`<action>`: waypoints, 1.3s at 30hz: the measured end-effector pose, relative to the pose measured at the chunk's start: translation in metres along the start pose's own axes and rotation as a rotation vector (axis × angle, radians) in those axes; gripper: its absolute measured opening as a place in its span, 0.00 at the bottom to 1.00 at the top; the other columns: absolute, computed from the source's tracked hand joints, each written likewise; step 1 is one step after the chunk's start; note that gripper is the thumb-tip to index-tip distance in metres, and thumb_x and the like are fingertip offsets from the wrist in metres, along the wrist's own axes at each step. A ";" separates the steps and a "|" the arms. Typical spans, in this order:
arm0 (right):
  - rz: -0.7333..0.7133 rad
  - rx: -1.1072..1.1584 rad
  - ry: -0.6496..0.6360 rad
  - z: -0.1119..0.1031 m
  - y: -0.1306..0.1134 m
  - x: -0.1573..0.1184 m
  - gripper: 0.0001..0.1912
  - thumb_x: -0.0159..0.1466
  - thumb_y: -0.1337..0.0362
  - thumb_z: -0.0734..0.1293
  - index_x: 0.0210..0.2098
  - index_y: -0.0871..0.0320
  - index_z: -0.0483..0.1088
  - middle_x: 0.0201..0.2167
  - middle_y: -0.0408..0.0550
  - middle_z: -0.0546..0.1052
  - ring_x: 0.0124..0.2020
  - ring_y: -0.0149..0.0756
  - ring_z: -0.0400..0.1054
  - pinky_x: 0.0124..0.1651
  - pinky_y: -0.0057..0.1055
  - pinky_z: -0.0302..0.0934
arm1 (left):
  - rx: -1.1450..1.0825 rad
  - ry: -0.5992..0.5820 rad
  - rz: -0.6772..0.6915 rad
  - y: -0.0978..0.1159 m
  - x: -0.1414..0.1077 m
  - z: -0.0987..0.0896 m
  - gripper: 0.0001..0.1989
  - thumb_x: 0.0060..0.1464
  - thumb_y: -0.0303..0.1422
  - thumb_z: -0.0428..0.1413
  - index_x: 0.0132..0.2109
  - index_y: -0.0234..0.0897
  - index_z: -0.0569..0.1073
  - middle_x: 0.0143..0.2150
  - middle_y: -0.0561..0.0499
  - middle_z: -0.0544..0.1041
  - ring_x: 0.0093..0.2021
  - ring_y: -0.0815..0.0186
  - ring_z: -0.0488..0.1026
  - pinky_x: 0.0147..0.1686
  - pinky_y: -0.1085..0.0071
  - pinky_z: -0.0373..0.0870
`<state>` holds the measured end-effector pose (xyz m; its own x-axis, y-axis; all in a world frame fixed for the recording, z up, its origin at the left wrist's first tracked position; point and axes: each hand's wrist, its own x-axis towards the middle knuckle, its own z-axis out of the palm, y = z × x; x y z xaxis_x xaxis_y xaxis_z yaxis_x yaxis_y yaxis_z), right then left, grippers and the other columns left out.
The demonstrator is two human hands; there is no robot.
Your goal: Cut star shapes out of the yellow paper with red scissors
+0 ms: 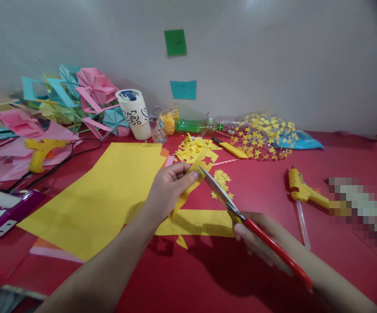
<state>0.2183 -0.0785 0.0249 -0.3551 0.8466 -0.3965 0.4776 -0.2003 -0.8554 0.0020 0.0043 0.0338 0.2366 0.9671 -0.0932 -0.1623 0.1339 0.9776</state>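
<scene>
My left hand point(168, 189) pinches a yellow paper strip point(193, 174) with a star-shaped hole near its upper end. Red-handled scissors point(221, 191) are in my right hand point(256, 232), their tips at the strip beside my left thumb. Below the strip, another yellow paper band point(204, 222) lies across the red table. Cut yellow stars point(221, 178) are piled just behind the scissors. A heap of yellow scraps point(191, 150) sits farther back. Part of my right hand is hidden by the scissors' handle.
Large yellow sheets point(110, 187) lie at the left, near a yellow glue gun point(41, 152) and a white cup point(136, 115). Folded colored paper point(93, 84) fills the back left. Behind are a yellow cutter point(234, 150) and a star-covered clear piece point(263, 134); another glue gun point(305, 189) is right.
</scene>
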 end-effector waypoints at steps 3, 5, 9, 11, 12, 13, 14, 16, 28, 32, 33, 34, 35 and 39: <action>0.009 0.008 0.001 0.000 -0.005 -0.001 0.28 0.62 0.37 0.60 0.29 0.57 0.61 0.21 0.39 0.64 0.18 0.25 0.53 0.18 0.22 0.48 | 0.023 -0.008 -0.005 0.001 0.001 -0.002 0.10 0.44 0.37 0.66 0.31 0.36 0.76 0.26 0.55 0.76 0.26 0.73 0.71 0.28 0.77 0.67; 0.009 0.019 0.023 0.001 -0.009 -0.002 0.29 0.60 0.35 0.60 0.29 0.57 0.63 0.20 0.39 0.64 0.18 0.26 0.54 0.19 0.22 0.49 | 0.039 -0.018 -0.012 0.002 0.002 -0.004 0.10 0.44 0.37 0.66 0.31 0.36 0.76 0.26 0.55 0.75 0.26 0.73 0.70 0.28 0.77 0.66; 0.054 0.039 0.076 0.003 -0.013 -0.003 0.30 0.58 0.34 0.61 0.26 0.56 0.61 0.19 0.38 0.64 0.17 0.26 0.54 0.18 0.22 0.50 | 0.040 -0.029 -0.019 0.004 0.003 -0.007 0.10 0.43 0.36 0.67 0.30 0.35 0.76 0.26 0.54 0.75 0.26 0.73 0.71 0.28 0.76 0.66; 0.063 0.030 0.069 0.002 -0.012 -0.002 0.30 0.57 0.33 0.61 0.24 0.55 0.59 0.19 0.38 0.64 0.17 0.26 0.55 0.18 0.22 0.50 | 0.039 -0.035 -0.016 0.004 0.003 -0.008 0.11 0.42 0.36 0.67 0.30 0.35 0.75 0.26 0.54 0.75 0.26 0.72 0.71 0.27 0.75 0.66; 0.059 0.021 0.055 0.001 -0.011 -0.002 0.30 0.57 0.33 0.61 0.24 0.55 0.58 0.19 0.38 0.63 0.17 0.26 0.55 0.18 0.23 0.51 | 0.044 -0.037 -0.013 0.004 0.003 -0.008 0.11 0.42 0.36 0.67 0.30 0.35 0.75 0.26 0.54 0.75 0.26 0.72 0.71 0.27 0.75 0.65; 0.054 0.011 0.036 0.000 -0.010 -0.001 0.30 0.56 0.33 0.61 0.24 0.55 0.58 0.18 0.38 0.63 0.17 0.27 0.56 0.18 0.23 0.51 | 0.054 -0.039 -0.012 0.005 0.002 -0.008 0.11 0.43 0.36 0.67 0.30 0.35 0.75 0.26 0.54 0.75 0.26 0.71 0.71 0.27 0.74 0.65; 0.049 0.005 0.019 -0.001 -0.009 0.000 0.30 0.56 0.32 0.61 0.25 0.55 0.58 0.18 0.38 0.62 0.17 0.27 0.56 0.19 0.24 0.53 | 0.064 -0.042 -0.011 0.005 0.002 -0.009 0.10 0.43 0.36 0.66 0.29 0.35 0.75 0.26 0.54 0.75 0.26 0.71 0.71 0.27 0.74 0.65; 0.039 -0.006 -0.003 -0.002 -0.006 0.002 0.30 0.56 0.32 0.61 0.25 0.56 0.59 0.19 0.38 0.62 0.18 0.28 0.57 0.20 0.24 0.54 | 0.083 -0.049 -0.010 0.006 0.002 -0.010 0.10 0.43 0.36 0.66 0.29 0.35 0.75 0.26 0.54 0.75 0.25 0.71 0.70 0.27 0.74 0.65; 0.006 -0.025 -0.033 -0.004 -0.002 0.002 0.28 0.60 0.36 0.61 0.26 0.57 0.60 0.18 0.38 0.63 0.18 0.26 0.55 0.18 0.22 0.49 | 0.222 -0.067 -0.010 0.010 0.003 -0.016 0.12 0.44 0.39 0.65 0.29 0.34 0.75 0.26 0.54 0.73 0.26 0.72 0.67 0.27 0.75 0.61; 0.021 -0.013 -0.006 -0.002 -0.006 0.000 0.30 0.59 0.34 0.60 0.25 0.57 0.60 0.18 0.38 0.62 0.18 0.26 0.55 0.18 0.22 0.48 | 0.262 -0.069 -0.031 0.011 0.003 -0.018 0.13 0.43 0.40 0.65 0.29 0.35 0.74 0.25 0.53 0.73 0.25 0.70 0.68 0.26 0.73 0.62; 0.030 -0.008 0.004 -0.001 -0.007 -0.001 0.31 0.59 0.33 0.60 0.25 0.57 0.60 0.18 0.38 0.62 0.18 0.26 0.55 0.19 0.23 0.48 | 0.264 -0.070 -0.032 0.012 0.004 -0.018 0.13 0.43 0.40 0.65 0.29 0.35 0.74 0.25 0.53 0.73 0.25 0.70 0.68 0.27 0.73 0.63; 0.038 -0.003 0.017 0.000 -0.008 -0.002 0.31 0.58 0.33 0.60 0.25 0.57 0.60 0.18 0.37 0.62 0.18 0.26 0.54 0.19 0.23 0.48 | 0.263 -0.069 -0.032 0.012 0.004 -0.018 0.12 0.43 0.39 0.65 0.29 0.35 0.74 0.25 0.53 0.73 0.25 0.70 0.69 0.27 0.72 0.63; 0.043 -0.002 0.029 0.000 -0.009 -0.003 0.32 0.58 0.32 0.59 0.25 0.57 0.60 0.18 0.37 0.62 0.18 0.26 0.54 0.19 0.23 0.48 | 0.260 -0.068 -0.032 0.012 0.004 -0.018 0.12 0.43 0.39 0.65 0.29 0.35 0.74 0.25 0.53 0.74 0.25 0.70 0.69 0.27 0.72 0.63; 0.049 -0.011 0.039 0.001 -0.011 -0.003 0.32 0.57 0.31 0.59 0.24 0.56 0.59 0.18 0.37 0.61 0.18 0.26 0.55 0.20 0.24 0.48 | 0.242 -0.068 -0.025 0.011 0.005 -0.018 0.11 0.43 0.38 0.64 0.29 0.35 0.75 0.25 0.52 0.74 0.25 0.69 0.69 0.26 0.72 0.63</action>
<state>0.2130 -0.0797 0.0352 -0.2994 0.8546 -0.4243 0.5029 -0.2365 -0.8314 -0.0155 0.0142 0.0410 0.3032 0.9462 -0.1130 0.0768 0.0939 0.9926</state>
